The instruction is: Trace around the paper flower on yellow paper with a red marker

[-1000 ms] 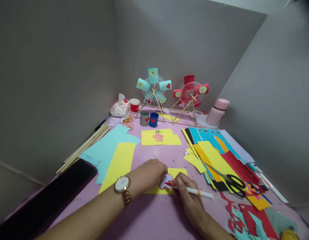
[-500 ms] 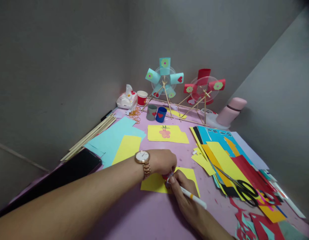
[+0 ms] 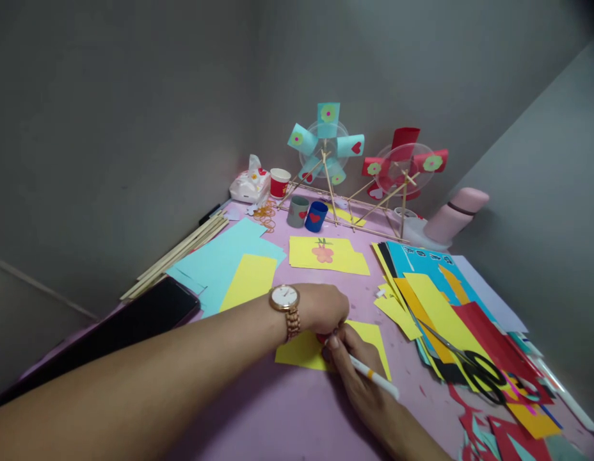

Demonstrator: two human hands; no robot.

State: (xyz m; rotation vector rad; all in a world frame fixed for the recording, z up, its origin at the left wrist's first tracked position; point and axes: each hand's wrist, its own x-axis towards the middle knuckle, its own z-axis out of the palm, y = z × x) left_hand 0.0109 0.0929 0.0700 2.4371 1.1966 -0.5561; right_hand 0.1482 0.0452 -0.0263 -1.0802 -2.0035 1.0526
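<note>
A yellow paper sheet (image 3: 301, 353) lies on the pink table in front of me, with both hands over it. My right hand (image 3: 358, 362) is closed around a white marker (image 3: 376, 379), its tip end pointing toward my left hand. My left hand (image 3: 326, 307), with a watch (image 3: 284, 297) on its wrist, is curled and reaches across. Its fingertips are mostly hidden behind the hand and press near a small red piece (image 3: 322, 337) on the sheet. Just beyond lies more yellow paper (image 3: 304, 253) bearing a pink flower shape (image 3: 322, 254).
Scissors (image 3: 479, 370) rest on stacked coloured paper (image 3: 431, 307) at the right, near red scraps (image 3: 518, 438). Wooden sticks (image 3: 176, 253) and a black phone-like slab (image 3: 148, 317) are left. Behind stand paper-cup-like rolls (image 3: 316, 216), two stick-framed wheels (image 3: 326, 157) and a pink bottle (image 3: 457, 214).
The view has shifted slightly, so the things at the back sit a little further right. Both hands stay together over the yellow sheet, and the marker is still held.
</note>
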